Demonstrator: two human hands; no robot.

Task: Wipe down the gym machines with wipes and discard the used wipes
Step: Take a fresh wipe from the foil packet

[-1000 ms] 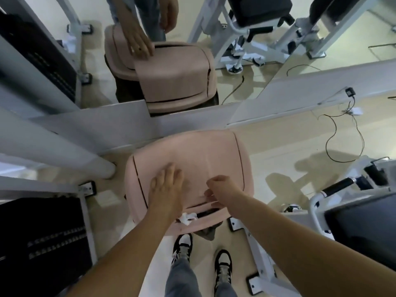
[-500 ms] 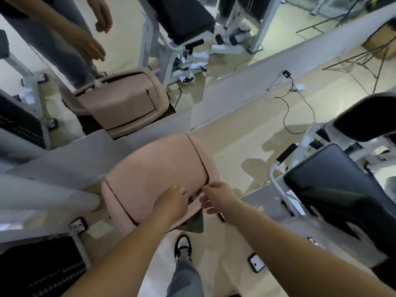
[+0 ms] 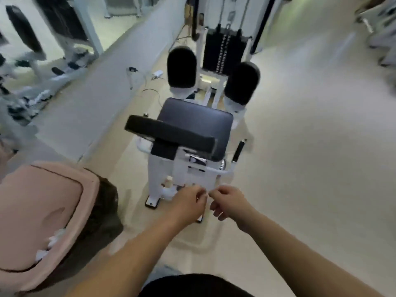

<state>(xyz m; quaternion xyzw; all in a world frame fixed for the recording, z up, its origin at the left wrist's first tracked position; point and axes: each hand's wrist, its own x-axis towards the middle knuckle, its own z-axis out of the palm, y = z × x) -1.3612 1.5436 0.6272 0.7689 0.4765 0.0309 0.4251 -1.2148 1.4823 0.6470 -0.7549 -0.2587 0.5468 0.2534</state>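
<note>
Nearest, left of and behind the fingers (image 3: 199,195), the pink bin (image 3: 42,200) has white used wipes (image 3: 53,239) poking from its opening, and a knock could spill them onto the floor. The left hand (image 3: 188,202) and right hand (image 3: 229,202) almost meet, fingers curled and tips nearly touching. Blur and the white machine (image 3: 192,174) just beyond hide whether a wipe is pinched there. A bunched or missing wipe would likely leave the black seat (image 3: 192,123) and the farther pads (image 3: 181,67) poorly cleaned.
</note>
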